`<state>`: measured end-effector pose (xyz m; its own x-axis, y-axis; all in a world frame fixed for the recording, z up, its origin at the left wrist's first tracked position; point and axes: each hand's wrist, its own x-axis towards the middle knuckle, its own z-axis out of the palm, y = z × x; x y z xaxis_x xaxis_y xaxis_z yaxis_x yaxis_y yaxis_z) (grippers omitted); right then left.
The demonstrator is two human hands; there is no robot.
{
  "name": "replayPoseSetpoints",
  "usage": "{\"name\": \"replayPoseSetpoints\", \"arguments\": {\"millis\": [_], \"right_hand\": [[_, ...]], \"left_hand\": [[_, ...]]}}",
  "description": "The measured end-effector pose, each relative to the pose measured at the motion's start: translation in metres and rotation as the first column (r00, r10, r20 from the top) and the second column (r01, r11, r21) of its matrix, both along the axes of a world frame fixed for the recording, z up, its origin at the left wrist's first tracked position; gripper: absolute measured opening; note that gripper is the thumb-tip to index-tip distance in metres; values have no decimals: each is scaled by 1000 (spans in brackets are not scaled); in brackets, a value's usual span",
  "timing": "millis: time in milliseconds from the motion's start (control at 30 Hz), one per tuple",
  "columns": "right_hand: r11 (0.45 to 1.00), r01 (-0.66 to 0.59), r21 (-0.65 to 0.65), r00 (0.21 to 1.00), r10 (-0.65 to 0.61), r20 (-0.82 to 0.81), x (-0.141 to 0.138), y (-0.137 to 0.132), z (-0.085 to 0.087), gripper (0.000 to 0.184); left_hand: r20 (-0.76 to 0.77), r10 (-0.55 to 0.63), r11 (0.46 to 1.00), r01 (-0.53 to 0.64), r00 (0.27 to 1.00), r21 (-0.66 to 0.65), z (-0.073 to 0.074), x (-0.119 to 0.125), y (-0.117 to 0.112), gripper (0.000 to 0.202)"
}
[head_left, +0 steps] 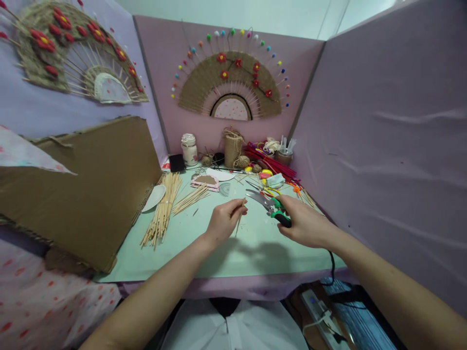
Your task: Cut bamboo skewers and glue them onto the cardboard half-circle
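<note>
My left hand (pixel 226 218) pinches a thin wooden stick (pixel 239 224) above the middle of the table, its lower end pointing down. In my right hand (pixel 301 221) is a pair of pruning shears (pixel 274 208) with green and black handles. Their blades are parted and point left toward the stick, apart from it. To the left lie a large bundle of wooden sticks (pixel 162 209) and a smaller loose pile of sticks (pixel 191 198). Small bits of wood are scattered on the table below my hands.
Behind the shears lie yellow-handled pliers (pixel 270 190). Along the back stand a white jar (pixel 189 149), a twine spool (pixel 232 148) and red pipe cleaners (pixel 273 163). A cardboard sheet (pixel 83 189) leans at left. A decorated fan (pixel 231 87) hangs on the back panel. A white dish (pixel 153 197) lies left.
</note>
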<state>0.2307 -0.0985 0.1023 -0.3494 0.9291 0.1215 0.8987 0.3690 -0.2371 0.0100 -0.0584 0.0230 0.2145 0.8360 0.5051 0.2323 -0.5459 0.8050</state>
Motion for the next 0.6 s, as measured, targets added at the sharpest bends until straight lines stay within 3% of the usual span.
{"name": "replayPoseSetpoints", "arguments": {"millis": [200, 600], "right_hand": [[998, -44, 36, 993, 40, 112, -7, 0, 0, 29], [994, -99, 36, 987, 94, 133, -14, 3, 4, 47]], "left_hand": [[-65, 13, 1000, -13, 998, -4, 3, -2, 0, 14], [-79, -1, 1000, 1, 997, 4, 6, -4, 1, 15]]}}
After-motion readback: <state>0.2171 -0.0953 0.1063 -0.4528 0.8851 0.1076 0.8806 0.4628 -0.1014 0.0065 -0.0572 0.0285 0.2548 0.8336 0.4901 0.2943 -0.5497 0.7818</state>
